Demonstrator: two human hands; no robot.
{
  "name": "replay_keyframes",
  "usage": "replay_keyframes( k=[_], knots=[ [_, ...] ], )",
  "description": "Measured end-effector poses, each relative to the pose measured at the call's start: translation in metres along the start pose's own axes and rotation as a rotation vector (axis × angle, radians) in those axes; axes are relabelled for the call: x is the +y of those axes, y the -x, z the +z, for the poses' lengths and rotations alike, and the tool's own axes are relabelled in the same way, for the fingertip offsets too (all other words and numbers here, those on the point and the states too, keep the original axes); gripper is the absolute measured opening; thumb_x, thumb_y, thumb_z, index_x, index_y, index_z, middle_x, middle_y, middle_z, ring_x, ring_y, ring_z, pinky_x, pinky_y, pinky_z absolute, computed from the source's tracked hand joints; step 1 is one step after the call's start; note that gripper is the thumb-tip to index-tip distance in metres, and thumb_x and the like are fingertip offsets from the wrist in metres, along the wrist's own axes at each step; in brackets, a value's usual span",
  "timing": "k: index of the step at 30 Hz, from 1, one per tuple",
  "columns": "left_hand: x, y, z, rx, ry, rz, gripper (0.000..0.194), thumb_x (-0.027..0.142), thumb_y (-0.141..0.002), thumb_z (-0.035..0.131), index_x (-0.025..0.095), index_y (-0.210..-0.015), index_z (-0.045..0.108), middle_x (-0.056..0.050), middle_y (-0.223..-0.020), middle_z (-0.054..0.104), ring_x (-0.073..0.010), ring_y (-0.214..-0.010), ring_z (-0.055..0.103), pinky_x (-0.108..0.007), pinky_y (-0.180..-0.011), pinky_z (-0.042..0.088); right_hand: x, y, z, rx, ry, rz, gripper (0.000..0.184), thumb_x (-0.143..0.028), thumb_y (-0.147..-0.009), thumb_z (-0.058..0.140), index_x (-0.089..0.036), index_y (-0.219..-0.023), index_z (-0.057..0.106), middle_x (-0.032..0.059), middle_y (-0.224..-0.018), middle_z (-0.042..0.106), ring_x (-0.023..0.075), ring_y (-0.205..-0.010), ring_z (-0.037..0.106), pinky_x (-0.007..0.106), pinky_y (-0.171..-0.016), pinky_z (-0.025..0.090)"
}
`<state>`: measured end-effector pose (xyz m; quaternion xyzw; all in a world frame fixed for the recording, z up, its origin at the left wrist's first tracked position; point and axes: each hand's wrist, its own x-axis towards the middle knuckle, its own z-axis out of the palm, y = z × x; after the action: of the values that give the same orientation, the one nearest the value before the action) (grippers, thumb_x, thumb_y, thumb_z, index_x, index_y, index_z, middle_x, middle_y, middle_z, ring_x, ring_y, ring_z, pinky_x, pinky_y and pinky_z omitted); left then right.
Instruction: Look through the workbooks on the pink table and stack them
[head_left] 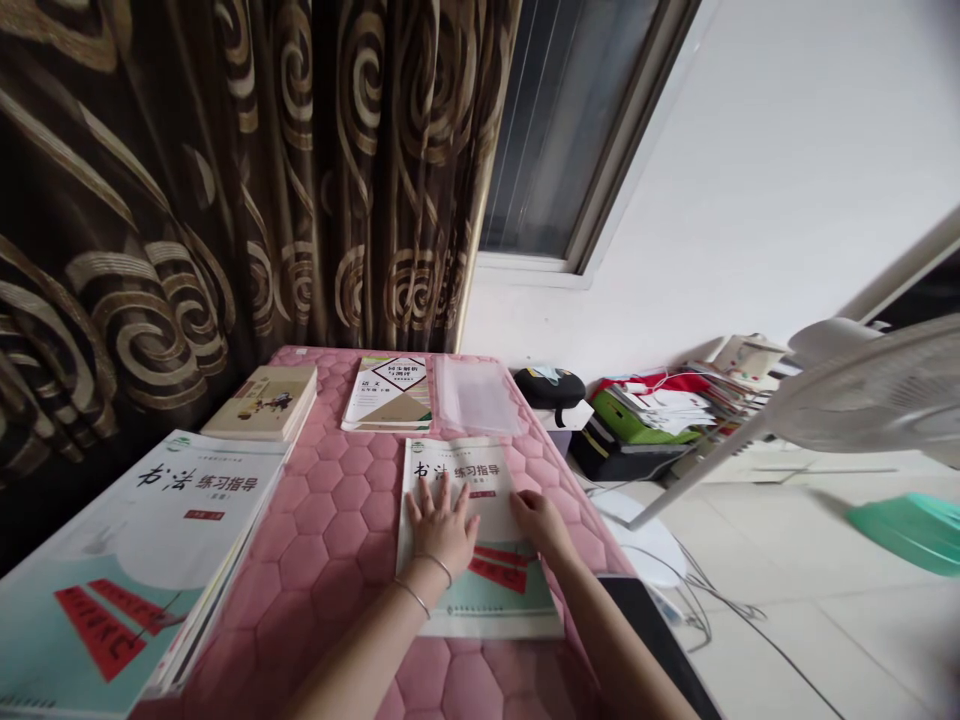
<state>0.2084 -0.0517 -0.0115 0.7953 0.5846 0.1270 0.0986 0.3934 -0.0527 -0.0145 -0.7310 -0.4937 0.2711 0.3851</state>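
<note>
A calligraphy workbook (pixel 517 605) with a pale green cover and red strips lies flat on the pink quilted table cover (pixel 330 500). My left hand (pixel 442 530) rests on its cover with fingers spread, two thin bangles at the wrist. At the book's right edge is my right hand (pixel 541 522), fingers curled in and closed around that edge; the fingertips are partly hidden. Beyond the workbook lie a white and tan exercise book (pixel 390 395) and a stack of clear plastic covers (pixel 478 397).
On the left sit a stack topped by a similar calligraphy workbook (pixel 172 540) and a beige stack of books (pixel 262 400). A dark patterned curtain (pixel 300 180) hangs behind. To the right are a black case (pixel 550 388), a standing fan (pixel 877 390), cables and a green plastic item (pixel 911 530).
</note>
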Motion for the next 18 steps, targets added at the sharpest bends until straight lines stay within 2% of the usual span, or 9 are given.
replay_keyframes(
  k=[2, 4, 7, 10, 13, 18],
  knots=[
    [-0.009, -0.001, -0.010, 0.065, -0.007, -0.107, 0.050, 0.037, -0.093, 0.041, 0.030, -0.142, 0.045, -0.010, -0.154, 0.035, -0.0381, -0.139, 0.030, -0.060, -0.108, 0.029, 0.000, 0.000, 0.002, 0.041, 0.157, 0.009, 0.028, -0.032, -0.085, 0.047, -0.016, -0.074, 0.068, 0.0117, -0.080, 0.069, 0.0242, -0.076, 0.065, 0.032, -0.070, 0.047],
    [-0.022, -0.004, -0.020, 0.086, 0.028, -0.249, 0.043, 0.025, -0.091, 0.043, 0.022, -0.133, 0.054, -0.016, -0.141, 0.048, -0.0334, -0.127, 0.046, -0.050, -0.100, 0.041, -0.001, 0.002, 0.002, 0.068, 0.268, 0.013, 0.028, -0.029, -0.086, 0.045, -0.014, -0.076, 0.067, 0.0160, -0.091, 0.069, 0.0248, -0.082, 0.066, 0.032, -0.074, 0.046],
    [-0.041, -0.012, -0.031, 0.049, 0.129, -0.345, 0.038, 0.012, -0.088, 0.045, 0.017, -0.123, 0.058, -0.017, -0.116, 0.062, -0.0260, -0.106, 0.061, -0.037, -0.090, 0.046, -0.004, 0.006, 0.003, 0.080, 0.389, 0.018, 0.028, -0.027, -0.089, 0.045, -0.012, -0.082, 0.067, 0.0182, -0.094, 0.069, 0.0257, -0.085, 0.066, 0.031, -0.074, 0.045],
    [-0.053, -0.019, -0.032, 0.038, 0.190, -0.328, 0.040, 0.006, -0.086, 0.045, 0.018, -0.123, 0.055, -0.012, -0.106, 0.068, -0.0204, -0.096, 0.066, -0.027, -0.080, 0.048, -0.007, 0.008, 0.004, 0.082, 0.459, 0.031, 0.027, -0.027, -0.090, 0.045, -0.013, -0.085, 0.068, 0.0160, -0.089, 0.071, 0.0247, -0.084, 0.068, 0.030, -0.071, 0.045],
    [-0.066, -0.021, -0.033, 0.067, 0.228, -0.309, 0.044, 0.003, -0.085, 0.047, 0.020, -0.125, 0.051, -0.008, -0.106, 0.070, -0.0180, -0.097, 0.066, -0.024, -0.079, 0.048, -0.012, 0.011, 0.010, 0.092, 0.489, 0.036, 0.030, -0.032, -0.092, 0.045, -0.015, -0.085, 0.068, 0.0136, -0.085, 0.073, 0.0232, -0.080, 0.068, 0.028, -0.067, 0.045],
    [-0.104, -0.013, -0.049, 0.124, 0.214, -0.331, 0.044, -0.002, -0.085, 0.040, 0.017, -0.124, 0.047, -0.010, -0.112, 0.068, -0.0166, -0.104, 0.064, -0.024, -0.084, 0.046, -0.031, 0.015, 0.044, 0.061, 0.451, -0.082, 0.029, -0.030, -0.092, 0.045, -0.017, -0.078, 0.067, 0.0094, -0.081, 0.073, 0.0188, -0.072, 0.067, 0.025, -0.059, 0.042]
  ],
)
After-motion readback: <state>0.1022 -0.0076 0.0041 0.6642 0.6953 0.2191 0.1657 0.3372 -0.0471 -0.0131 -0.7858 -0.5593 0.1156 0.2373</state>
